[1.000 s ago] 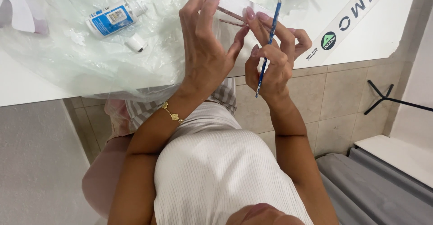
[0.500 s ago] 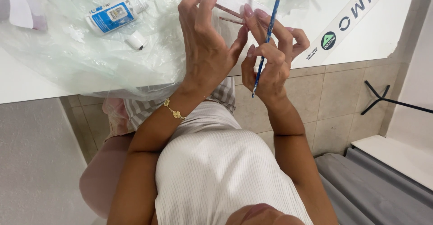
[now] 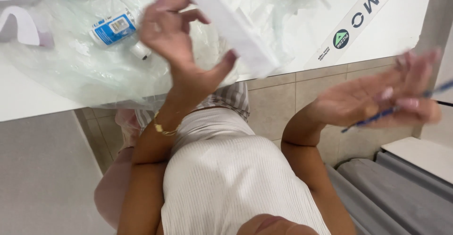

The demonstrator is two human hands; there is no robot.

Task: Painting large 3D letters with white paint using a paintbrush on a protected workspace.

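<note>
Head view: two bare hands raised over a table edge, one with a white block, one with a thin blue brush.

Nearest: white ribbed top, then a gold bracelet (image 3: 163,129) on the left wrist. Right hand (image 3: 377,98), out over the tiled wall and well apart from the table, blurred; grip closed around the thin blue brush (image 3: 391,112), which lies slanted across the fingers. Left hand (image 3: 181,37), above the table; grip clamped on the white block (image 3: 233,27), thumb under, fingers at the upper end, block tilted and blurred. Beyond: white table (image 3: 28,103) covered by a clear plastic sheet (image 3: 71,74); on the sheet, just left of the left hand, a small bottle with blue label (image 3: 113,29), lying down, white cap beside it. Far right: printed strip (image 3: 363,18) on the table.
</note>
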